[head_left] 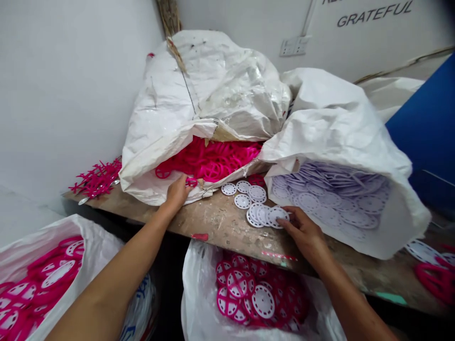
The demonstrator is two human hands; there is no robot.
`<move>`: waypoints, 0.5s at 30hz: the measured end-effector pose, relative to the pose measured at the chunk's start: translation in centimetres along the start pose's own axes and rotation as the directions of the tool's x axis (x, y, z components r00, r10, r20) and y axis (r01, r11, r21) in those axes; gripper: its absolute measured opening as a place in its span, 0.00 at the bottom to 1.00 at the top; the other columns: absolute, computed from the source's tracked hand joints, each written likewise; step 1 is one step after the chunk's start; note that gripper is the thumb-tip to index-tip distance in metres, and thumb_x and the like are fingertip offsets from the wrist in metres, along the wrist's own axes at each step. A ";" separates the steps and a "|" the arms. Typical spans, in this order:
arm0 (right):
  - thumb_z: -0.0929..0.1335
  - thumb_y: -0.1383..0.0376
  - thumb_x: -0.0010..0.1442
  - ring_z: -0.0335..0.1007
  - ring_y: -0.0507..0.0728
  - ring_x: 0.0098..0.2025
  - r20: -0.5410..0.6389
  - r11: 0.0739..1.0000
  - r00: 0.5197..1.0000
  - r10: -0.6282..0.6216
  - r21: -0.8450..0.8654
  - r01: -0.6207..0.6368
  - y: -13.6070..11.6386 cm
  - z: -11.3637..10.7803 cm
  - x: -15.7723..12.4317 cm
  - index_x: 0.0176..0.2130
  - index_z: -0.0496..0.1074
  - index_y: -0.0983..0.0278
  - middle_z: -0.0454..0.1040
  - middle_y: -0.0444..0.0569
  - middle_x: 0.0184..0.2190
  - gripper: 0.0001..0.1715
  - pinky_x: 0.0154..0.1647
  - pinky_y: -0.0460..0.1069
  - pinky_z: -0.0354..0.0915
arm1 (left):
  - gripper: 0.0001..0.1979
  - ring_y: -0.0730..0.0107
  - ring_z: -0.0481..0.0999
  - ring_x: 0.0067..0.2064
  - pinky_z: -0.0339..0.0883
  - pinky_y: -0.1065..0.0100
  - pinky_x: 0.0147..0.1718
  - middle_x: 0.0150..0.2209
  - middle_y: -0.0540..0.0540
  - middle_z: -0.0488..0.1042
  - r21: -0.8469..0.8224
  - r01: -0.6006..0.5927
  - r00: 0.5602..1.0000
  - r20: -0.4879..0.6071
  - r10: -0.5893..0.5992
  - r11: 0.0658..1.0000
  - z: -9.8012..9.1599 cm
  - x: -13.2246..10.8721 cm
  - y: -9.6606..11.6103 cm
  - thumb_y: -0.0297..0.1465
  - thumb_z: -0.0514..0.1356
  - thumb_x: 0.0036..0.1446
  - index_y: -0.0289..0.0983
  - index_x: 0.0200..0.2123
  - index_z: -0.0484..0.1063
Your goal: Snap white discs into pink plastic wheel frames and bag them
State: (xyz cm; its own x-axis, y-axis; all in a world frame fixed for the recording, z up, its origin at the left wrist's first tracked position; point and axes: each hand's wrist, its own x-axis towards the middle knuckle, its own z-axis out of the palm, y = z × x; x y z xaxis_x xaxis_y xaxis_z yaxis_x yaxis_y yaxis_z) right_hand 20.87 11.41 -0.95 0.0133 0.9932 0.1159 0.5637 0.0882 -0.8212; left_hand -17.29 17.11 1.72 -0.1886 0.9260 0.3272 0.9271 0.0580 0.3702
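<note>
My left hand [177,194] rests on the lip of a white woven sack [199,94], its fingertips pinching a small pink plastic wheel [191,182]. That sack is packed with tangled pink plastic rings [209,161]. My right hand [300,232] grips the edge of a fanned stack of white perforated plastic discs [263,216] on the wooden bench [216,222]. Several more white discs [242,201] lie loose just to its left. Beyond my right hand, a second woven sack [341,113] gapes open, full of pale discs [330,199].
Below the bench edge stand white bags of pink-and-white wheels [53,279] and pink wheels [249,293]. Pink plastic sprues [97,179] lie at the bench's left end, pink rings [435,282] at its right. A blue panel [426,128] stands at right.
</note>
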 end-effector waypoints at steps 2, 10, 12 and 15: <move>0.68 0.54 0.53 0.65 0.54 0.29 -0.012 0.979 1.000 0.020 0.205 -0.017 -0.6 -0.3 -0.8 0.43 0.69 0.60 0.70 0.44 0.28 0.20 0.28 0.47 0.62 | 0.12 0.55 0.76 0.41 0.65 0.63 0.40 0.36 0.39 0.78 0.010 -0.016 1.000 -0.012 0.016 1.000 -0.8 -1.3 1.0 0.30 0.56 0.56 0.36 0.43 0.72; 0.72 0.56 0.50 0.64 0.47 0.21 0.363 0.522 0.926 0.104 0.772 -0.362 -5.5 -0.3 -6.0 0.32 0.66 0.63 0.71 0.42 0.28 0.16 0.25 0.44 0.60 | 0.19 0.63 0.70 0.54 0.64 0.63 0.52 0.55 0.42 0.70 -0.284 -0.604 0.782 -0.032 0.623 0.744 -1.1 -12.2 10.5 0.24 0.50 0.59 0.40 0.51 0.70; 0.70 0.55 0.53 0.62 0.46 0.19 0.452 0.488 0.889 0.069 0.762 -0.425 -5.4 -0.1 -6.9 0.31 0.65 0.64 0.70 0.41 0.25 0.16 0.23 0.43 0.57 | 0.19 0.62 0.70 0.54 0.64 0.62 0.52 0.55 0.41 0.70 -0.420 -0.601 0.762 -0.048 0.645 0.679 -0.3 -14.7 12.4 0.23 0.51 0.59 0.40 0.51 0.70; 0.69 0.56 0.55 0.58 0.45 0.16 0.421 0.499 0.904 0.078 0.768 -0.401 -4.5 -0.2 -7.6 0.32 0.63 0.63 0.68 0.39 0.21 0.15 0.20 0.42 0.53 | 0.21 0.60 0.68 0.56 0.62 0.58 0.55 0.56 0.41 0.68 -0.728 -0.282 0.884 0.057 0.464 0.626 0.1 -17.0 15.0 0.23 0.53 0.57 0.40 0.53 0.68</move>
State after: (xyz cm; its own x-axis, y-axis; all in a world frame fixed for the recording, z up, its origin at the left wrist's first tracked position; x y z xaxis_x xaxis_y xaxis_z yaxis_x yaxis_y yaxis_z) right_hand 18.39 3.48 1.92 -0.2920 0.9364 -0.1948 -0.3583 -0.2960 -0.8855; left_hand -0.15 2.30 1.65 0.2815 0.8667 0.4118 0.3974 -0.4959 0.7721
